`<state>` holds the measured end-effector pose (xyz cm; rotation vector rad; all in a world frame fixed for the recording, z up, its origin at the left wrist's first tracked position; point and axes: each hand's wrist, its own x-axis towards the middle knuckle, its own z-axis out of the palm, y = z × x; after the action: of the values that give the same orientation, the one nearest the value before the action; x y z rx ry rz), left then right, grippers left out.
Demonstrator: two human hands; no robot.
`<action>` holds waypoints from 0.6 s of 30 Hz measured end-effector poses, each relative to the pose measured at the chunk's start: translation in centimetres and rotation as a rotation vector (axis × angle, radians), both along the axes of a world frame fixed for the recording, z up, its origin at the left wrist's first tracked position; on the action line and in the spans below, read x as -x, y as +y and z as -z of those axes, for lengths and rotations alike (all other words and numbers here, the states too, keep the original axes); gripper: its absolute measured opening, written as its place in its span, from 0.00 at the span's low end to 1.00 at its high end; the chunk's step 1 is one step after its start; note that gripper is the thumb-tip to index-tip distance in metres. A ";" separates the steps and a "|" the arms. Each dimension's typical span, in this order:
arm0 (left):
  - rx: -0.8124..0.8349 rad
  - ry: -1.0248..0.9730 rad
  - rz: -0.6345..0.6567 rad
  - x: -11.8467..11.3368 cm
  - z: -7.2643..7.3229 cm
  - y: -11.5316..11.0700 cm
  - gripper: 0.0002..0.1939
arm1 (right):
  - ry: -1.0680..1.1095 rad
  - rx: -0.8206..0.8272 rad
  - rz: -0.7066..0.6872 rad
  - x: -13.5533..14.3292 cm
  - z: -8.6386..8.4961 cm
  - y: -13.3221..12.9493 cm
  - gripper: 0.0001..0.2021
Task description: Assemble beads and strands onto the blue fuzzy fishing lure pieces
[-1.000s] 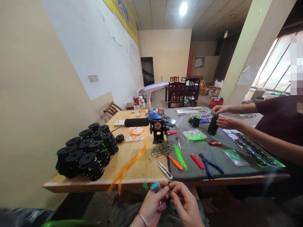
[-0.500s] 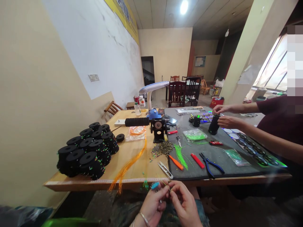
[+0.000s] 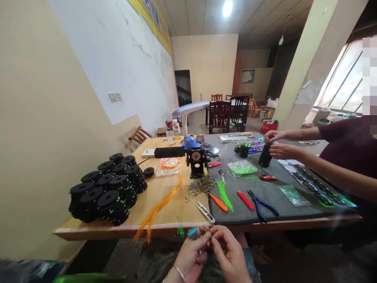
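Just in front of the table's near edge, my left hand [image 3: 193,253] is closed around a small bundle of blue pieces [image 3: 193,232], which sticks up by the index finger. Close beside it, my right hand [image 3: 228,251] is closed in a pinch on a thin yellow-green line [image 3: 205,229] that runs between the fingertips of both hands. Green loops of line [image 3: 180,230] hang at the table edge left of my hands. Thread snips [image 3: 205,212] lie on the table above them.
Black spools [image 3: 107,198] stand at the left by orange strands [image 3: 160,206]. A black winding device [image 3: 196,161] stands mid-table. Blue pliers [image 3: 262,206], a red lighter [image 3: 245,200] and an orange tool [image 3: 218,202] lie right. Another person's hands [image 3: 278,144] hold a black spool.
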<state>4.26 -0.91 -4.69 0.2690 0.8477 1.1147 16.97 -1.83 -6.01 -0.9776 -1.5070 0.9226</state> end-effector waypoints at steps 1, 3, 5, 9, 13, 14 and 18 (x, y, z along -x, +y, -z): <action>0.001 0.005 0.002 0.0 0.0 0.0 0.22 | -0.001 -0.005 0.002 0.0 0.0 0.0 0.10; 0.004 0.010 0.000 0.0 0.0 0.0 0.23 | -0.004 -0.012 0.004 0.0 -0.1 -0.1 0.10; -0.001 0.012 -0.005 -0.1 0.1 0.1 0.23 | -0.007 -0.019 0.009 0.0 -0.1 -0.1 0.10; -0.013 0.022 -0.014 -0.1 0.2 0.1 0.23 | -0.014 -0.015 0.012 0.0 -0.1 -0.1 0.10; -0.019 0.043 -0.020 -0.1 0.2 0.1 0.24 | -0.008 -0.022 0.018 0.0 -0.2 0.0 0.10; -0.025 0.054 -0.021 -0.1 0.2 0.0 0.24 | -0.012 -0.024 0.019 0.0 -0.3 0.0 0.10; -0.057 0.095 -0.033 -0.3 0.1 -0.1 0.24 | -0.040 -0.037 0.034 0.0 -0.5 -0.1 0.11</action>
<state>4.56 -0.96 -4.82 0.3591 0.9083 1.1649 16.93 -1.89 -5.53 -0.9971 -1.5318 0.8526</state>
